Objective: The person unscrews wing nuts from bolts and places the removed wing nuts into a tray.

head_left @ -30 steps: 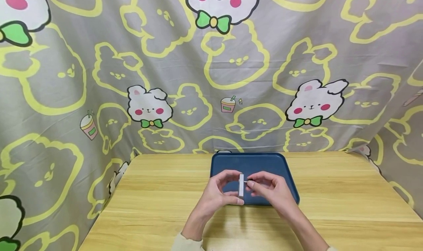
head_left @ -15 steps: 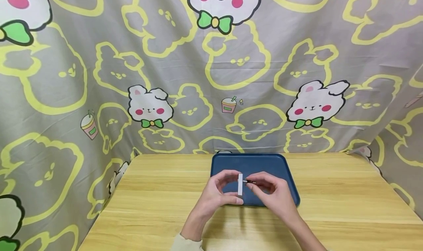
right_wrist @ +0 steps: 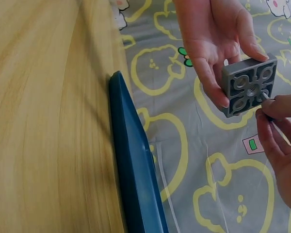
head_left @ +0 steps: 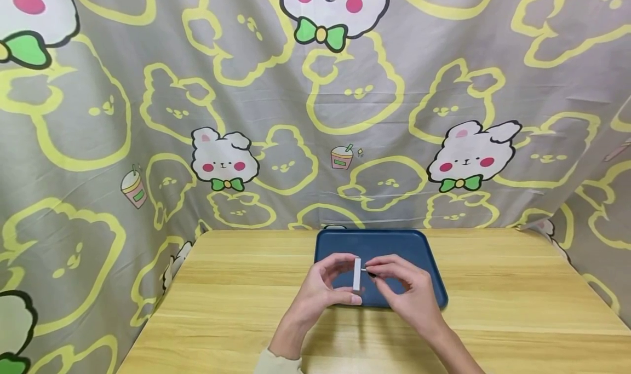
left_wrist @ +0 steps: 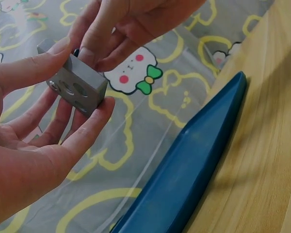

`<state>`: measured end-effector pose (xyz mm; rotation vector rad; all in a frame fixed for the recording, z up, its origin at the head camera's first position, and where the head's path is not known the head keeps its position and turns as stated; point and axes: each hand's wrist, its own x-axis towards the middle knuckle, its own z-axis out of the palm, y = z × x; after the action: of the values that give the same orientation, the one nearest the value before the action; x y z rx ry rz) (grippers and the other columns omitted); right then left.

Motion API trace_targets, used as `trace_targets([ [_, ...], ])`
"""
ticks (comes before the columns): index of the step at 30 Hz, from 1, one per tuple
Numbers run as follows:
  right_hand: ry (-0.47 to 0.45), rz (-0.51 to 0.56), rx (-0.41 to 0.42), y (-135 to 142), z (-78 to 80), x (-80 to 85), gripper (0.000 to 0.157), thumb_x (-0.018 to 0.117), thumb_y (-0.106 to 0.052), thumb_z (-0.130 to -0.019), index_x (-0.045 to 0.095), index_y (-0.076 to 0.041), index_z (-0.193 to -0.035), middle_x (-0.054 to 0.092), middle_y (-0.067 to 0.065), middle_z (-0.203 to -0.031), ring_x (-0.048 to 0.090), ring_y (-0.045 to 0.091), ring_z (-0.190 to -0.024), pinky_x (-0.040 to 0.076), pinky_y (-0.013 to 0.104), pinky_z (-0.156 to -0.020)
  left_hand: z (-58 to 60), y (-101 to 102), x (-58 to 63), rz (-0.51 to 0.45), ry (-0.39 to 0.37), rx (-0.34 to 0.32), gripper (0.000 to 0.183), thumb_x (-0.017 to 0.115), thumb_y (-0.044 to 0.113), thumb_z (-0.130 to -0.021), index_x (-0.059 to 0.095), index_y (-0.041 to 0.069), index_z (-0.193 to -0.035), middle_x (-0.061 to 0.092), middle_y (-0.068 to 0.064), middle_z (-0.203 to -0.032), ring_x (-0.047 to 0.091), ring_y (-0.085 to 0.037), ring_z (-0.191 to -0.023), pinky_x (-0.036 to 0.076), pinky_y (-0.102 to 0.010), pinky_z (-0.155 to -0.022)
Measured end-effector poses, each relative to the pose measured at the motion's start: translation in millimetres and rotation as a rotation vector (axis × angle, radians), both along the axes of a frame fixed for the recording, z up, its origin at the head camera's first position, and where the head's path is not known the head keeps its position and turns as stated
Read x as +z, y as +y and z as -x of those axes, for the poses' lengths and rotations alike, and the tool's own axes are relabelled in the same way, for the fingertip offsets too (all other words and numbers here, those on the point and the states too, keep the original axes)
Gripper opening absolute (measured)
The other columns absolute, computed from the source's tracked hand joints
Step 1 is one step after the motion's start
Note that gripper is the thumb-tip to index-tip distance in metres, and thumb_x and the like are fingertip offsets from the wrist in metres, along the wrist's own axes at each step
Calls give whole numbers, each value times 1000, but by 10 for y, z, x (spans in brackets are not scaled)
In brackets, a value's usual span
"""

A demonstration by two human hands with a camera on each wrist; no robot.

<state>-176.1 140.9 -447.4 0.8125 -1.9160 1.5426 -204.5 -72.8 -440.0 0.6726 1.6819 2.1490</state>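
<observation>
A small grey square block (head_left: 357, 275) stands on edge above the tray in the head view. My left hand (head_left: 317, 287) grips it by opposite edges, between thumb and fingers. Round holes (left_wrist: 80, 89) show on one face in the left wrist view; the other face (right_wrist: 250, 85) has ribbed, round recesses. From the right, my right hand (head_left: 411, 286) pinches a thin metal shaft (head_left: 363, 270) with a black end. In the right wrist view the shaft (right_wrist: 264, 96) meets a corner recess of the block. Fingers hide most of it, so its kind and depth are unclear.
A dark blue tray (head_left: 379, 242) lies on the wooden table (head_left: 236, 286) beneath the hands. Behind the table and at both sides hangs a grey curtain (head_left: 296, 105) with rabbit prints.
The block has shifted very slightly left in the left hand. The right hand's fingers have changed their position around the shaft's black end, staying close to the block.
</observation>
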Motion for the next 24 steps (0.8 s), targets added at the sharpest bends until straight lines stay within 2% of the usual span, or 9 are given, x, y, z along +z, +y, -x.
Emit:
trace_targets([
  [8, 86, 12, 25, -16, 21, -37, 47, 73, 30, -73, 77, -3, -106, 71, 18, -107, 70, 23, -99, 61, 27, -84, 0, -12, 6, -7, -1, -3, 65, 85, -8, -78, 58, 1, -137, 58, -13, -136, 54, -29, -128, 57, -47, -97],
  [14, 86, 3, 26, -11, 26, -23, 48, 74, 30, -72, 76, -2, -108, 71, 19, -109, 70, 24, -99, 61, 27, -82, 1, -15, 7, -6, -3, 2, 66, 85, -8, -77, 58, 0, -137, 58, -14, -137, 54, -28, -128, 57, -46, -98],
  [18, -16, -25, 32, 13, 1, 10, 44, 77, 23, -76, 74, 0, -114, 70, 16, -117, 69, 21, -107, 61, 31, -83, 5, -17, 5, -8, -5, 9, 67, 85, -9, -76, 58, 0, -137, 56, -19, -139, 54, -28, -128, 57, -46, -98],
  [24, -243, -4, 80, 64, -23, 57, 39, 78, 5, -88, 69, -4, -125, 67, 17, -125, 66, 20, -115, 61, 35, -88, 0, -13, 6, 2, -8, 22, 68, 84, -11, -76, 57, 0, -137, 56, -22, -139, 54, -28, -129, 57, -45, -97],
])
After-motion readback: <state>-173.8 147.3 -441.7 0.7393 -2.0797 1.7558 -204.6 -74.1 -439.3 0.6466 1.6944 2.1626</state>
